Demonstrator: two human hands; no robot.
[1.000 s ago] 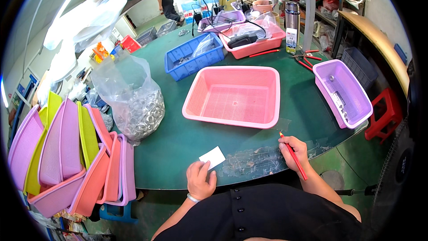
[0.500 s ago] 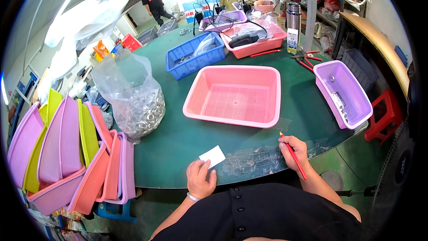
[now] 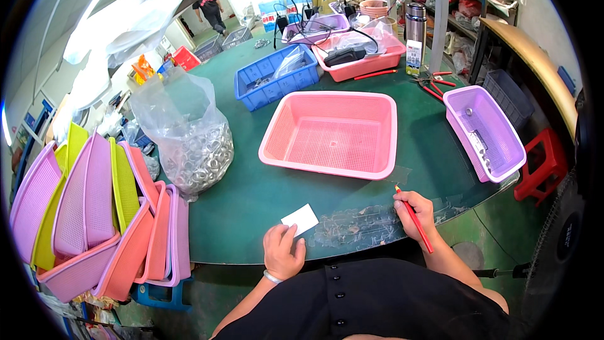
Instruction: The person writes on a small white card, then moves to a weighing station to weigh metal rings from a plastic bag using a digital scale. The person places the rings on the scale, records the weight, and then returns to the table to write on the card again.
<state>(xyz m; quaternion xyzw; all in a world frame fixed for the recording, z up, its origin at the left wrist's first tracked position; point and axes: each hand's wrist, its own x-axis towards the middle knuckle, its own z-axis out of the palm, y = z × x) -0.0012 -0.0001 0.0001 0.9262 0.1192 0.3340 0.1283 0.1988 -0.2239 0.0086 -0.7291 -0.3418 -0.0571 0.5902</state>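
Nothing on the counter (image 3: 264,201) has shifted since the earlier frames; only the distant person (image 3: 212,7) at the far doorway has changed position. Both hands rest at the near edge of the green counter. The left hand (image 3: 283,252) lies with its fingers on the lower corner of a small white card (image 3: 301,219), which sits flat on the counter; whether the grip pinches the card or merely presses on it cannot be told from this view. The right hand (image 3: 415,211) has its grip pressed together around a red pencil (image 3: 414,219), tip pointing up toward the near rim of the empty pink basket (image 3: 330,135). A clear bag of metal rings (image 3: 189,138) stands to the left, beside stacked coloured baskets (image 3: 94,214). A purple basket (image 3: 484,132) sits to the right.
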